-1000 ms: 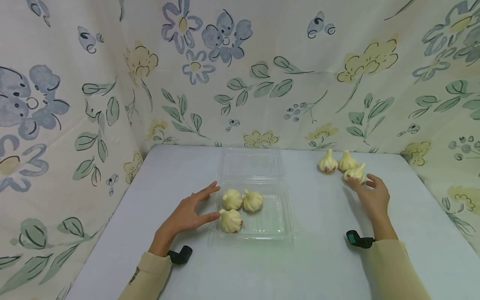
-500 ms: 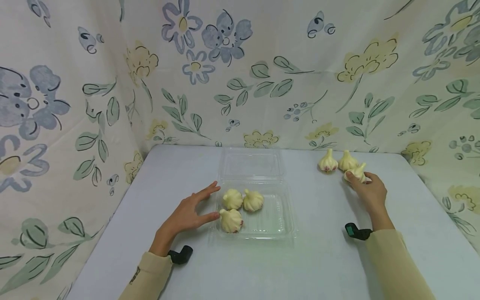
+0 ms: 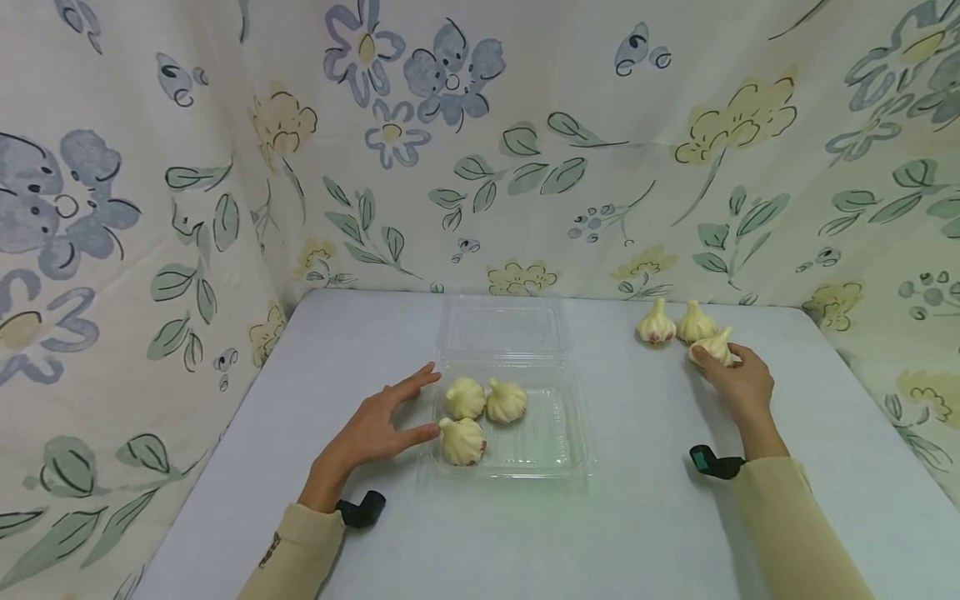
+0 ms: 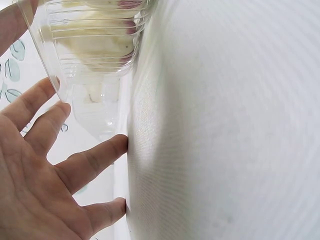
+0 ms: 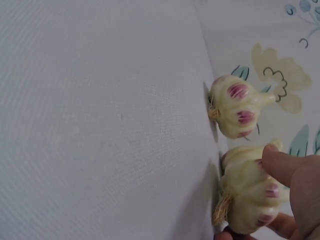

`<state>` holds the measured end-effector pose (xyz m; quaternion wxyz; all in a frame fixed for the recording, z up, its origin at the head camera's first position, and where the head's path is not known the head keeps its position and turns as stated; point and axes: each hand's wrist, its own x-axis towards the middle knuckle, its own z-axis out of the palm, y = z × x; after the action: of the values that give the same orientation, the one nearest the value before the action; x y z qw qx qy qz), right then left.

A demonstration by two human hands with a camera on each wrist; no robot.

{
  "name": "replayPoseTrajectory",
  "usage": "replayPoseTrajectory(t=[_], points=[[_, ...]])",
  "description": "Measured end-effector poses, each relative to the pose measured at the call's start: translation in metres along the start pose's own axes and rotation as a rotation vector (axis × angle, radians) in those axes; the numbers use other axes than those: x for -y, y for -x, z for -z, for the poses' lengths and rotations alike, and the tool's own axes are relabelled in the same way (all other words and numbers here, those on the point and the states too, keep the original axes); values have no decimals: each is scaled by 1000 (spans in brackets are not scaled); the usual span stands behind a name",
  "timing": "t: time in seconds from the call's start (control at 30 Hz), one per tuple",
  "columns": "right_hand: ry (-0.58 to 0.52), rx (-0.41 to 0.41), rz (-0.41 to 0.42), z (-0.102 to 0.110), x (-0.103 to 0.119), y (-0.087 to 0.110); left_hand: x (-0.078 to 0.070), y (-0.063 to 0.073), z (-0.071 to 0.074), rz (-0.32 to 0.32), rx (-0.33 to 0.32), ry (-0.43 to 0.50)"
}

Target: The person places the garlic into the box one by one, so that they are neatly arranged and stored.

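Container point(image 3: 546, 429) holding three garlic bulbs point(image 3: 462, 442) is touched by left hand point(image 3: 378, 427), fingers spread. Another bulb point(image 3: 712, 343) is pinched by right hand point(image 3: 741, 382); two bulbs point(image 3: 656, 325) are seen beyond that grip.

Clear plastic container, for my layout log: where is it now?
In the head view, the clear plastic container sits on the white table, immediately right of the left hand.

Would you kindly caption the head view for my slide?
Right hand grips a garlic bulb; left hand at a clear container holding three more bulbs.
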<state>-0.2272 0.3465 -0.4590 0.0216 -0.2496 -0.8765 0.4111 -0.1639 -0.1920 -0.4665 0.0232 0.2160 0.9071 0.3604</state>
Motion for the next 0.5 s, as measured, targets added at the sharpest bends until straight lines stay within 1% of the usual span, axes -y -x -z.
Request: replayPoseTrajectory(t=[0.2, 0.5], points=[[-17, -7, 1, 2, -1, 3, 2, -1, 0, -8, -5, 3], [-45, 7, -16, 3, -7, 4, 2, 0, 1, -8, 0, 15]])
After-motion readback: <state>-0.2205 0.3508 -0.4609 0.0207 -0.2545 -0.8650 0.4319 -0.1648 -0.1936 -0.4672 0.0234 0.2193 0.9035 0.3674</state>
